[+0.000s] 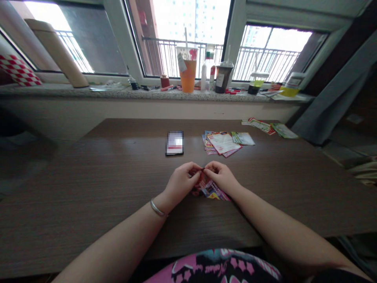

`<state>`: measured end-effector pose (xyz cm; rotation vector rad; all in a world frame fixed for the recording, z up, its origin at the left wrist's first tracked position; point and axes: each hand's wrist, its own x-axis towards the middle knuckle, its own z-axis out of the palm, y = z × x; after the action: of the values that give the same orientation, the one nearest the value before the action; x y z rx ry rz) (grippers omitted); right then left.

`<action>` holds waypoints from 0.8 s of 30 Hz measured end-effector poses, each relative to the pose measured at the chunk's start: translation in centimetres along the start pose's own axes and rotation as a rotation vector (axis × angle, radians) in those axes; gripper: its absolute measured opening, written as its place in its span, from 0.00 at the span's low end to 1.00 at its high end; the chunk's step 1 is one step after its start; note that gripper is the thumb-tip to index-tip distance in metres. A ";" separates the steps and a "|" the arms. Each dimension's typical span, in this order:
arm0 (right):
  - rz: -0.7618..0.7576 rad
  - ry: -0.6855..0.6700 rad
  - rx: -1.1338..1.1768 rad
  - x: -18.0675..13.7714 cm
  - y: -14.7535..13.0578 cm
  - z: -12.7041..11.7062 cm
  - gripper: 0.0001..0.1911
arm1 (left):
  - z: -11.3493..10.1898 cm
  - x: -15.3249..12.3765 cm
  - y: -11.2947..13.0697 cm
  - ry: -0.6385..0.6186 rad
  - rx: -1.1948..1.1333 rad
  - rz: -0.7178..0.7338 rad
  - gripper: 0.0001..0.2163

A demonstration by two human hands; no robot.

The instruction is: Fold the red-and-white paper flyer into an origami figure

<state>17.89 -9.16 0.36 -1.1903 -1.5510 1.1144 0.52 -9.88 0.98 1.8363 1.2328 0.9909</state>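
Observation:
My left hand (180, 181) and my right hand (221, 177) meet at the middle of the dark wooden table (88, 188). Both pinch the top edge of a small colourful printed paper (209, 189), which lies partly folded under my fingers. Its lower part shows below my right hand. A silver bracelet (156, 209) circles my left wrist. A phone (174, 142) lies flat just beyond my hands.
A stack of printed leaflets (222, 142) lies right of the phone, with more leaflets (269, 127) at the far right corner. The stone windowsill (88, 92) holds an orange drink cup (187, 74), bottles, a dark cup (222, 78) and small clutter.

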 end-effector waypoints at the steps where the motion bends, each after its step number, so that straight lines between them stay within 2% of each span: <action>1: -0.002 -0.001 -0.017 0.1 0.1 0.0 0.10 | 0.0 0.1 0.0 0.002 0.010 0.014 0.05; 7: -0.001 0.003 -0.166 0.1 0.7 -0.7 0.10 | 0.2 0.1 0.1 -0.016 -0.126 -0.050 0.06; 14: 0.038 -0.027 -0.420 -0.1 0.3 -1.7 0.09 | -0.4 0.5 -0.6 0.040 -0.187 -0.100 0.06; 24: 0.052 -0.017 -0.471 0.4 0.4 -1.5 0.08 | -0.2 1.1 -1.5 0.026 -0.129 -0.072 0.06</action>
<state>19.36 -8.45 0.35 -1.5373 -1.8671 0.8119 0.02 -8.34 0.07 1.6740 1.2125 1.0327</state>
